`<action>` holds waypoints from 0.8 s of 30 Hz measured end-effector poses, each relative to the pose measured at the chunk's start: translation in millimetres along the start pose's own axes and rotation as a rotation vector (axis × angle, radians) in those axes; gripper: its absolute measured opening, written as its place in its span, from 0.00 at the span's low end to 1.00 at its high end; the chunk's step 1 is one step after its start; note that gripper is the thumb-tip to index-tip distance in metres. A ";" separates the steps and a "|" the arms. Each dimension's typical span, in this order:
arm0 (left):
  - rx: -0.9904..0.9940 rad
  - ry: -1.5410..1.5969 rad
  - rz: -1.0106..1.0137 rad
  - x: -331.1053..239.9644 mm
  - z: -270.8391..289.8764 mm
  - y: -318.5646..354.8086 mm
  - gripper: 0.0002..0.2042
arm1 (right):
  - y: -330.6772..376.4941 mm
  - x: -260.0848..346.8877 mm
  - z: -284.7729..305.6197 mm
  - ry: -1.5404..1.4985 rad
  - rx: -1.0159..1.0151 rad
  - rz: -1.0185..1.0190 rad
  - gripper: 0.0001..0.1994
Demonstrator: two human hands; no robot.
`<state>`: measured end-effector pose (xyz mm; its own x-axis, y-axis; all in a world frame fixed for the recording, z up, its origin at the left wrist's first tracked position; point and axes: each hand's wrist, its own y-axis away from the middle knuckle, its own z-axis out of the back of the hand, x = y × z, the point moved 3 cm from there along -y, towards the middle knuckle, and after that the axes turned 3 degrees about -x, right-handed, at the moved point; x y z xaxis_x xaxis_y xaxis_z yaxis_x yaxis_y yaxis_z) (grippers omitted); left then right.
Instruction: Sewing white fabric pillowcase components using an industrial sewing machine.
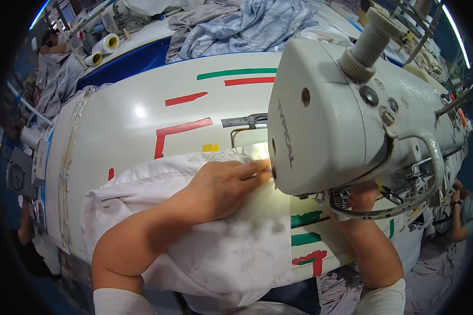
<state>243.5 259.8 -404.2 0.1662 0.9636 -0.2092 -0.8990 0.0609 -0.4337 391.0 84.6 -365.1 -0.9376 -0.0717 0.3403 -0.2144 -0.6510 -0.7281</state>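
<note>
White fabric spreads over the sewing table and hangs off its near edge towards me. My left hand is on the fabric's upper part, fingers together and gripping it beside the lit needle area. Its fingertips reach the edge of the white sewing machine head and are partly hidden by it. Behind the lower side of that head is my right hand; the machine and its curved guard cover most of its fingers. Whether it holds anything cannot be seen.
Red tape strips and green tape strips mark the white table. Crumpled grey-blue cloth lies beyond a blue trough. Thread cones stand at far left. Another person's arm shows at right.
</note>
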 end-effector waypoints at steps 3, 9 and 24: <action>-0.011 0.021 -0.026 -4.4 5.0 0.4 0.15 | -7.4 8.2 0.7 0.124 0.053 0.107 0.21; 0.020 0.073 -0.048 -9.7 8.2 1.5 0.18 | -7.0 8.4 -2.0 0.209 0.035 0.134 0.21; 0.068 0.050 0.000 -2.8 4.9 -3.4 0.19 | 53.4 32.8 28.3 0.018 0.134 -0.370 0.20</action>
<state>244.0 258.2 -397.9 0.1845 0.9496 -0.2536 -0.9243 0.0799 -0.3732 356.6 26.1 -376.0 -0.8083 0.1987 0.5543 -0.5027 -0.7231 -0.4738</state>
